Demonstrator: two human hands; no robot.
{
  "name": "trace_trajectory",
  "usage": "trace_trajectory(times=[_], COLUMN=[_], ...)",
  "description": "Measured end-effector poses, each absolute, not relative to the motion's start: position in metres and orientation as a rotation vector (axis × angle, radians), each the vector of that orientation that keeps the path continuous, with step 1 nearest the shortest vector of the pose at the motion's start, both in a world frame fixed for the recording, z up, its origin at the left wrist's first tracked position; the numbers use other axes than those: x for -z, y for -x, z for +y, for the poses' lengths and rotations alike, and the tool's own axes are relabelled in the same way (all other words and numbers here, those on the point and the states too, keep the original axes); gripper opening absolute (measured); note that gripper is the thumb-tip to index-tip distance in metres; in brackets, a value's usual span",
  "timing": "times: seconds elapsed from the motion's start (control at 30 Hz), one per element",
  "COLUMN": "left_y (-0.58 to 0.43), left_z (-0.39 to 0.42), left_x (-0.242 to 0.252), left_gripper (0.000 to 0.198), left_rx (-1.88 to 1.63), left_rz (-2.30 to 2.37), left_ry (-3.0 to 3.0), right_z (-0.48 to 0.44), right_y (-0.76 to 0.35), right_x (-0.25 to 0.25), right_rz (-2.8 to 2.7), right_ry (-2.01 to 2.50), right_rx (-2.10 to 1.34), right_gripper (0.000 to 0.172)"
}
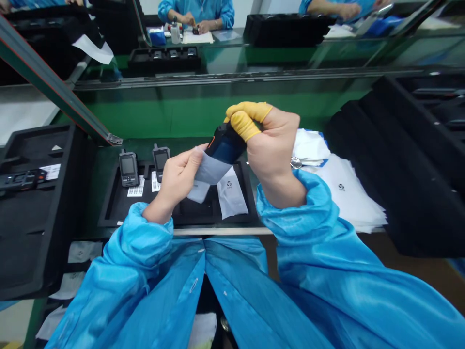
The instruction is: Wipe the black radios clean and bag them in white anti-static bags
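A dark handheld device (228, 145) with an orange mark on its side is partly inside a translucent white bag (215, 169). My left hand (180, 175) pinches the bag at its open edge. At the device's upper end, my right hand (267, 140) grips with yellow-covered fingertips. Below them lies a black foam tray (192, 208) holding two upright-facing devices, one at the left (128, 168) and one beside it (160, 159), each near a label sheet (136, 188). A bagged item (231, 194) rests at the tray's right side.
White bags (341, 189) are piled at the right, beside stacked black foam trays (395, 184). Another foam tray (32, 232) with a device stands at the left. A slanted metal frame bar (61, 92) crosses the upper left. People in blue sleeves work beyond the glass partition.
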State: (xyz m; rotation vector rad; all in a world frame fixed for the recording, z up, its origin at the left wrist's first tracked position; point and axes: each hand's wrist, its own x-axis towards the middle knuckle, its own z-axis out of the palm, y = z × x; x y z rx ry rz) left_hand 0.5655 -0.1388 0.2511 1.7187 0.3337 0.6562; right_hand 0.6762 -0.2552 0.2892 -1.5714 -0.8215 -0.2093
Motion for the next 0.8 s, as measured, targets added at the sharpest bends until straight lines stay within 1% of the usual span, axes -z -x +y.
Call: trace_trajectory(times=[0.1,0.2,0.3,0.37,0.47,0.53,0.63,0.8], left_y=[-0.569,-0.57,-0.57,-0.57,-0.57,-0.569,-0.576,-0.612], left_z=[-0.145,-0.148,-0.149,-0.152,-0.159,-0.162,-0.152,-0.111], left_x=[-0.252,-0.256,-0.264,-0.269,-0.273,-0.272,-0.261,-0.217], left_gripper=[0.035,0.031,0.033,0.037,0.04,0.04,0.038,0.034], left_rx=[-0.754,-0.783,-0.847,-0.914,-0.926,-0.871,-0.767,-0.649], left_rz=[0.374,0.345,0.286,0.242,0.207,0.269,0.451,0.848], left_ry=[-1.648,-1.725,-1.73,-1.656,-1.474,-1.308,-1.081,-0.837], right_z=[-0.257,-0.262,-0.268,-0.27,-0.275,-0.285,-0.311,-0.361], right_y=[-0.68,-0.677,-0.67,-0.669,-0.674,-0.68,-0.69,-0.691], right_x=[-0.289,-0.291,-0.294,-0.295,-0.29,-0.284,-0.279,-0.287], right_rz=[-0.889,-0.991,-1.111,-1.126,-1.0,-0.935,-0.911,-0.8], right_ry=[1.59,1.652,1.673,1.649,1.593,1.57,1.578,1.613], right_rx=[0.13,0.14,0.146,0.165,0.263,0.309,0.367,0.503], right_gripper=[0.023,0.02,0.015,0.02,0.034,0.038,0.033,0.029])
